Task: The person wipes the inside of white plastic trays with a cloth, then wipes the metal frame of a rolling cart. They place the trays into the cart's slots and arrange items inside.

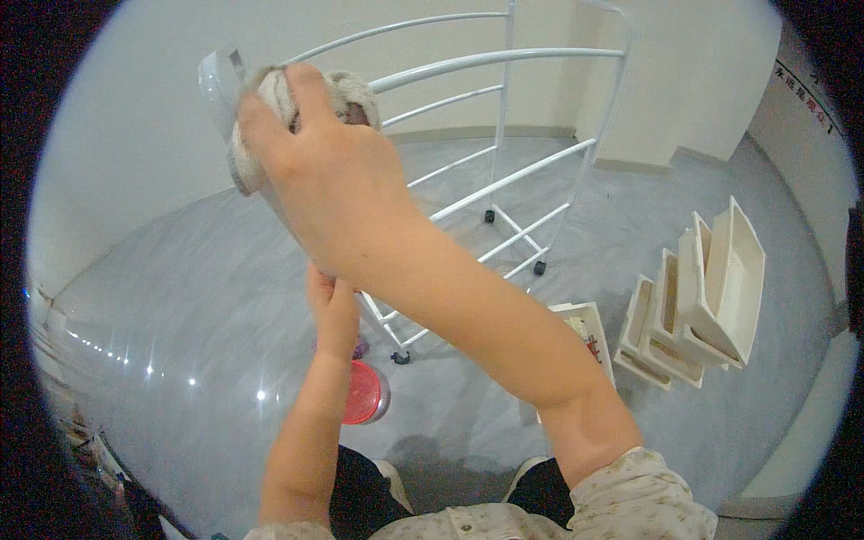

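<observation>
My right hand [324,148] is raised at the upper left and grips a whitish knitted cloth [277,94]. The cloth lies against the top of a pale, flat-looking upright part [219,88], mostly behind my hand. Lower down, my left hand [334,290] is partly covered by my right forearm; its fingers seem to be at the lower part of that same piece, but what they hold is hidden. Just beyond both arms stands a white tubular metal rack [499,57] on small black casters [400,358].
Several cream plastic bins [739,290] lean together on the grey floor at the right. Another cream bin [597,317] with small items is partly behind my right forearm. A red-lidded round container [362,393] stands near my feet. Walls bound the far side.
</observation>
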Demonstrator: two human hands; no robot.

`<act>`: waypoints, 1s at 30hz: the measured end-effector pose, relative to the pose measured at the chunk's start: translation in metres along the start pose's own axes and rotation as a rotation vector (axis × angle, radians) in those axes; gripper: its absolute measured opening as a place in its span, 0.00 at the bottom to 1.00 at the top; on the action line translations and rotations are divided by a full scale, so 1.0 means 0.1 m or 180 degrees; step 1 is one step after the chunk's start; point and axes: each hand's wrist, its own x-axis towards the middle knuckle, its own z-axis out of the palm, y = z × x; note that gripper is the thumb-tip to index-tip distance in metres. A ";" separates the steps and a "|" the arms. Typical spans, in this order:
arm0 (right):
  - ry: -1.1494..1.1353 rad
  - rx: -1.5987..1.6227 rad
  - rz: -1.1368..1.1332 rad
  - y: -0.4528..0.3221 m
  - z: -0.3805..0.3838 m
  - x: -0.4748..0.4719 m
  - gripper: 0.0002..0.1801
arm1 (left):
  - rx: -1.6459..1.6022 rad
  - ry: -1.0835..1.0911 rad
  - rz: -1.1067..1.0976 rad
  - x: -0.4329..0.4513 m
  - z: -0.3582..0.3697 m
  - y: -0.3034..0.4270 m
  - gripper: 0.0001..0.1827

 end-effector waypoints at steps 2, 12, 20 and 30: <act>-0.0124 0.0089 0.0170 0.01 -0.04 0.06 0.27 | -0.0148 -0.0087 -0.0001 0.04 -0.06 -0.02 0.09; -0.0041 -0.1330 0.0428 1.47 -0.68 -0.02 0.26 | 0.0096 0.0299 -0.0245 0.09 -0.12 0.05 0.11; 0.0188 -0.1913 0.0770 2.70 -1.64 -0.30 0.27 | 0.0267 0.0631 -0.0430 0.36 -0.49 -0.13 0.13; -0.0049 -0.1804 0.0448 2.35 -1.67 -0.22 0.27 | 0.0422 0.1749 -0.1814 0.61 -0.78 -0.24 0.36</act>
